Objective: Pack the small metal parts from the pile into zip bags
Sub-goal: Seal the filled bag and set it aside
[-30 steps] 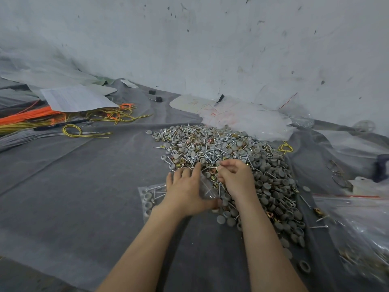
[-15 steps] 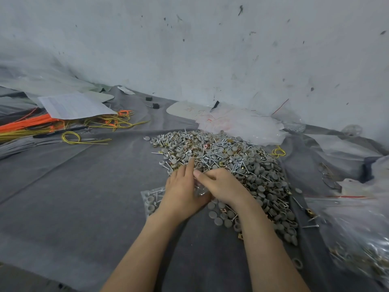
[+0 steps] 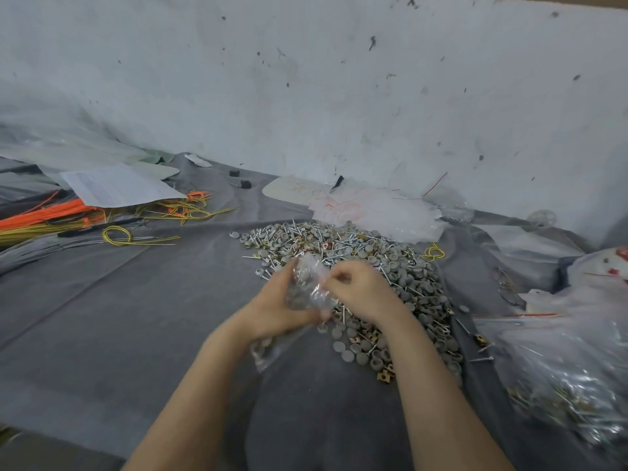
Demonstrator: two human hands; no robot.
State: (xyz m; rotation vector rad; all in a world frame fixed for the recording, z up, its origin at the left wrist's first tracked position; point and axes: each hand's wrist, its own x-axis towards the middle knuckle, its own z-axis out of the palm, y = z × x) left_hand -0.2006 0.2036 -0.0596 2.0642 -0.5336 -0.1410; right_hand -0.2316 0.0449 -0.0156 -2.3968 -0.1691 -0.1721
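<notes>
Left grip (image 3: 277, 305) wraps a small clear zip bag (image 3: 307, 287), fingers curled behind it and thumb pressed across its front, so the bag stands tilted with its mouth toward twelve o'clock. Right grip (image 3: 360, 294) is curled, fingertips pinching the bag's upper edge, though blur hides whether a part also sits between them. I judge this a filling step: one hand props the mouth at the pile's near edge so the other has only a short carry. Grey round caps show through the plastic, and the bag's lower end peeps out beneath the left wrist. The pile (image 3: 373, 266) of caps, screws and brass-coloured bits lies on the grey cloth (image 3: 136, 317), touching the hands on their twelve-to-three o'clock side. A large bag of parts (image 3: 560, 385) sits at four o'clock, probably for finished packs; orange and yellow wires (image 3: 68, 215) lie well apart at ten o'clock.
</notes>
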